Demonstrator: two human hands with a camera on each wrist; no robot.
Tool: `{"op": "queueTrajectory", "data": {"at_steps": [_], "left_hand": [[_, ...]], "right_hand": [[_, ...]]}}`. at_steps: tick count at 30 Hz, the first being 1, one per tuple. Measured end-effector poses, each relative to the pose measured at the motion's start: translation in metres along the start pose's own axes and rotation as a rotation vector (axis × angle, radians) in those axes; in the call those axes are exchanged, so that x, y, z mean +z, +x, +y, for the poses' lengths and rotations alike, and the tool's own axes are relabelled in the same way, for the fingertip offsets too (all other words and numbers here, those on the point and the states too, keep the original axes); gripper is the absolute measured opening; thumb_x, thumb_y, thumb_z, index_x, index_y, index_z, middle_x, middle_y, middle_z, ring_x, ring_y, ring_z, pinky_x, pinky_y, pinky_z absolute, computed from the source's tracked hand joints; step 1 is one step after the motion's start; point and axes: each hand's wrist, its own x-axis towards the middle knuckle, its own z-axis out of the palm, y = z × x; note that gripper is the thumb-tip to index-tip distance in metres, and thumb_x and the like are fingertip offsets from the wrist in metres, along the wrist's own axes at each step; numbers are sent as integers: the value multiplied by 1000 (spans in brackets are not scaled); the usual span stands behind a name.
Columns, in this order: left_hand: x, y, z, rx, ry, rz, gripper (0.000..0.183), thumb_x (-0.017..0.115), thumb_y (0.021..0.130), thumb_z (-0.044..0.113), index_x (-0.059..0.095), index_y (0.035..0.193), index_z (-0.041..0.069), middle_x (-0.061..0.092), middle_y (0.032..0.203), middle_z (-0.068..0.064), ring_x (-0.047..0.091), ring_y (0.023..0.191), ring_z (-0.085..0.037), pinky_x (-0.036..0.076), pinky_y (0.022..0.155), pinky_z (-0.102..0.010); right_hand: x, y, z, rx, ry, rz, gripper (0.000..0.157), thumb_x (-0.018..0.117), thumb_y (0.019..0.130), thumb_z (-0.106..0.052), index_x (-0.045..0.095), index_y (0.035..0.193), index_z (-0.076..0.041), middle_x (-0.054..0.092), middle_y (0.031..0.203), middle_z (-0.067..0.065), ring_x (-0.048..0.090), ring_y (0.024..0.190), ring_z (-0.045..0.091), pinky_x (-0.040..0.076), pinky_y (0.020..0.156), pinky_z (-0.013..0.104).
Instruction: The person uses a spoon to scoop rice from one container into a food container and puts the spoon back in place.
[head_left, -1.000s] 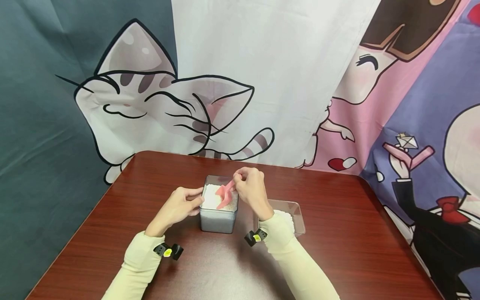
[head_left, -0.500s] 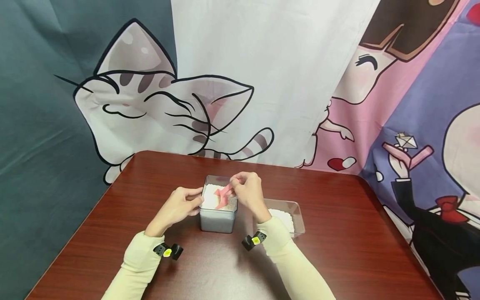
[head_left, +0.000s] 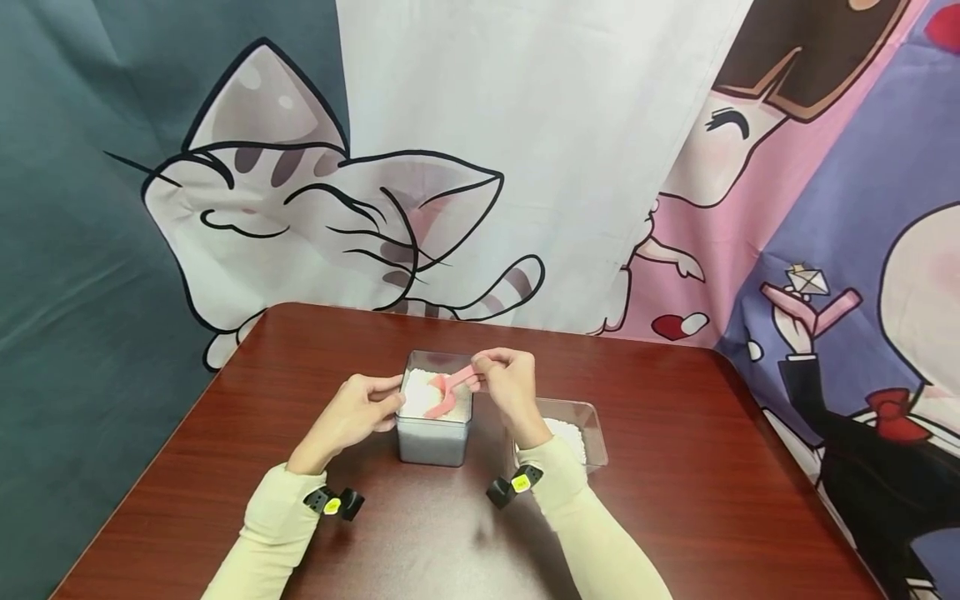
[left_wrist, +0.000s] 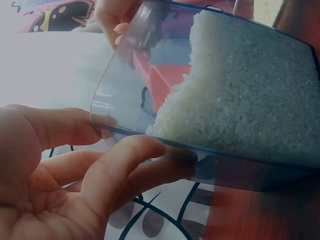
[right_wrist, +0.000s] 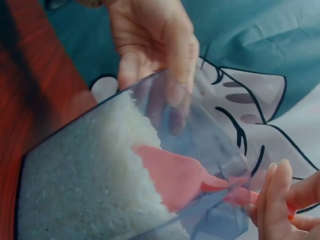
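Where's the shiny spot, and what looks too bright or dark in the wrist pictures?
Head view: a pale shine on the table, low between the sleeves; left wrist view: the backdrop cloth washed out white at upper left, the rice dim and greyish; right wrist view: a dark, blurry band across the table at upper left.

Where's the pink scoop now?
In the head view, just left of centre: the pink scoop touches the rice inside the taller container, held by the right hand.

The left arm (head_left: 273, 517) and right arm (head_left: 570, 500), in pale cream sleeves (head_left: 611, 546), reach forward; the bare left hand (head_left: 356, 410) has slightly bent fingers (left_wrist: 117, 167), the bare right hand (head_left: 512, 390) pinches.
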Motion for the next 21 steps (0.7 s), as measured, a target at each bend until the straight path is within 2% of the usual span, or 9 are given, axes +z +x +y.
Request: {"op": "queueTrajectory", "data": {"at_steps": [8,14,21], "left_hand": [[-1,-1,0,-1,7,1,43,57,88,6,48,127,-9,57,115,-28,64,90,-23,56,68,-33],[0,-1,0,-7,-2,-2,43,57,88,5,48,128,-8,57,116,-26,64,90,-21,56,69,-33],[-1,-2,0,4,2,-8,43,57,89,5,47,128,-8,58,115,-27,63,91,-22,56,70,-33]], "right_hand": [[-9,-1,1,42,131,15,15,54,79,11,59,88,22,60,56,8,58,45,11,52,44,21],[-18,-4,4,62,204,34,19,55,81,10,56,93,25,61,59,10,58,45,10,51,44,18],[-24,-9,7,112,299,47,15,54,80,12,59,91,21,61,63,11,58,48,11,51,46,18]]}}
